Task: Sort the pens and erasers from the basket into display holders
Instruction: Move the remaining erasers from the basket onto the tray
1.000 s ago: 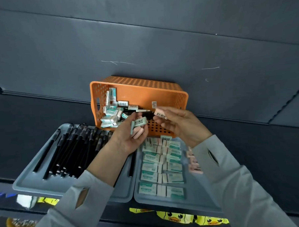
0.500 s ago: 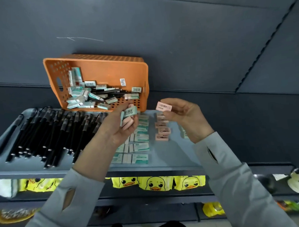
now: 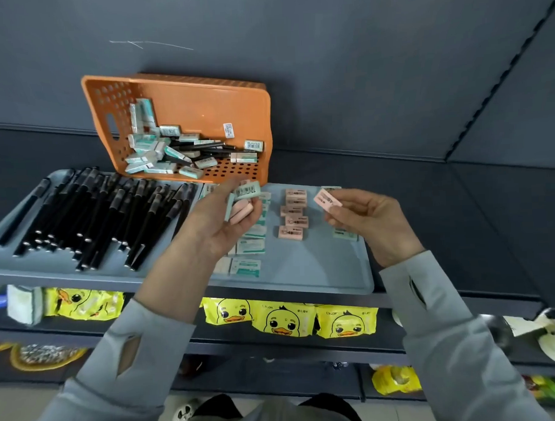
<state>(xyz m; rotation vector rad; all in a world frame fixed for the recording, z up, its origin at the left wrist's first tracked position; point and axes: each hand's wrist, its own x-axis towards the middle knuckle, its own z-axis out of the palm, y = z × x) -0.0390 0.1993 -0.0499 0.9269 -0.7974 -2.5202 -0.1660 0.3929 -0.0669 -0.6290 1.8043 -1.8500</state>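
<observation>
Right grip [image 3: 370, 219] pinches pink eraser [image 3: 326, 198] at fingertips; left grip [image 3: 218, 227] cups erasers [image 3: 246, 192].

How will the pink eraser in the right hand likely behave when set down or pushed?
Probably light: the right hand holds the pink eraser by fingertips. Its flat, boxy shape should sit without rolling, like the pink row on the grey tray. The printed wrapper may slide when pushed.
</observation>
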